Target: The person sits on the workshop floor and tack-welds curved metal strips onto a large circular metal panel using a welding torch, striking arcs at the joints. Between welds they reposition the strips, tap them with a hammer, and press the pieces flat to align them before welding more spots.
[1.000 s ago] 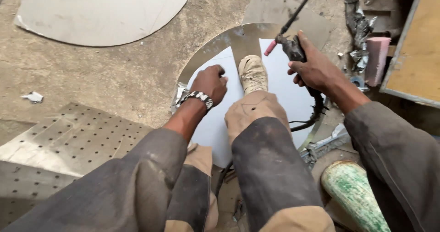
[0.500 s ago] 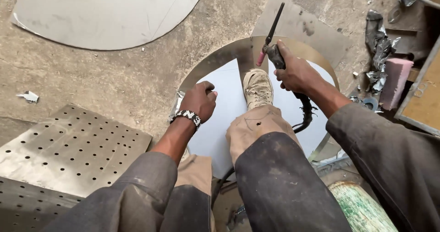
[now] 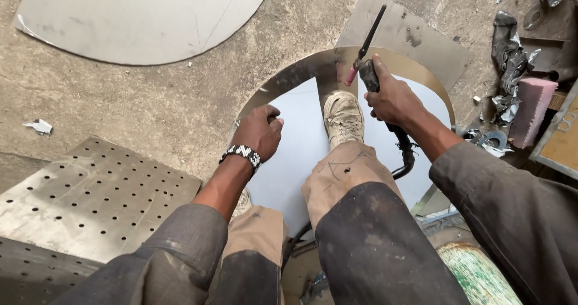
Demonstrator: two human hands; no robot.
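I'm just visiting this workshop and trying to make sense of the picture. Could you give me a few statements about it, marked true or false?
1. The right hand grips a welding torch. True.
2. The left hand holds a hammer. False: it rests on the edge of the round metal sheet.
3. A shoe is planted on that sheet. True.
4. The perforated metal plate lies on the person's right. False: it lies on the left.
5. A beaded bracelet sits on the left wrist. True.
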